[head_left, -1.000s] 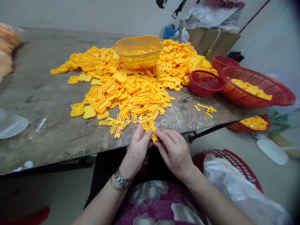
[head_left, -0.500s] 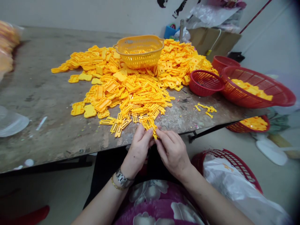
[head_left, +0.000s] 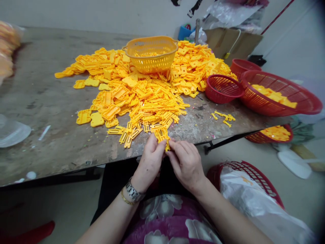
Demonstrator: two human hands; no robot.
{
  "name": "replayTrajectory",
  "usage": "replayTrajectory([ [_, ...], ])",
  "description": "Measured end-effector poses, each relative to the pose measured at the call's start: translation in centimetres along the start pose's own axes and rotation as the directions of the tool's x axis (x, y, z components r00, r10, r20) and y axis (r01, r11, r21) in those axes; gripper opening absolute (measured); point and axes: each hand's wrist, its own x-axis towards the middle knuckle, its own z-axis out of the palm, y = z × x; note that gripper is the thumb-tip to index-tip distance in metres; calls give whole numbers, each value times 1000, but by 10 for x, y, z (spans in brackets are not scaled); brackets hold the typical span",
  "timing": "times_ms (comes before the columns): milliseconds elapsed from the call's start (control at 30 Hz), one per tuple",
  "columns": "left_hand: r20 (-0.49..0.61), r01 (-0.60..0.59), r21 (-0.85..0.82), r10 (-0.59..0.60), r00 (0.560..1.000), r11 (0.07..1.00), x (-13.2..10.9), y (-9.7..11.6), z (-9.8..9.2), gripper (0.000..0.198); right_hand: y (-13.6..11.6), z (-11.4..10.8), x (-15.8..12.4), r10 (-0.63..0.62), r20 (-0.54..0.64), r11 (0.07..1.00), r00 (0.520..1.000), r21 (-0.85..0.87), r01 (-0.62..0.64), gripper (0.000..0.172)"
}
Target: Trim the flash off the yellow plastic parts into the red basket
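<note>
both hands pinch one small yellow plastic piece point(head_left: 164, 139) at the near table point(head_left: 50, 101) edge; left hand point(head_left: 149, 162) fingers closed on its left side, right hand point(head_left: 186, 162) on its lower right end; long axis runs near-to-far, tilted; slotted, flat, bright yellow; loose pile of yellow parts point(head_left: 144, 98) just beyond; yellow basket point(head_left: 151, 54) farther; red baskets point(head_left: 274, 93) to the right

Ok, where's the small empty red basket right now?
In the head view, the small red basket sits right of centre on the table, between the yellow parts pile and the big red basket.
</note>
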Motion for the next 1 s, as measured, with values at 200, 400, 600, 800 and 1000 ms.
replayTrajectory([
  [200, -33, -46, 89, 49, 998, 995, 1, 2, -3, 8, 2, -2, -1, 5, -4, 1000, 1000, 14, -5, 29],
  [400, 102, 75, -109, -64, 993, 991, -4, 11, 1, 18, 13, -15, 7, -66, 8, 997, 998, 43, 65, 67],
  [600, 222, 171, -134, -138, 965, 976, -9, 11, 0, 39, 25, -25, 16, -192, 191, 975, 963, 147, 165, 80],
  [800, 239, 147, -97, -120, 964, 984, -8, 12, -2, 41, 25, -25, 16, -216, 195, 964, 957, 197, 178, 79],
  [1000, 203, 158, -50, -144, 968, 986, -9, 9, -1, 37, 23, -21, 12, -180, 111, 955, 977, 257, 147, 73],
])
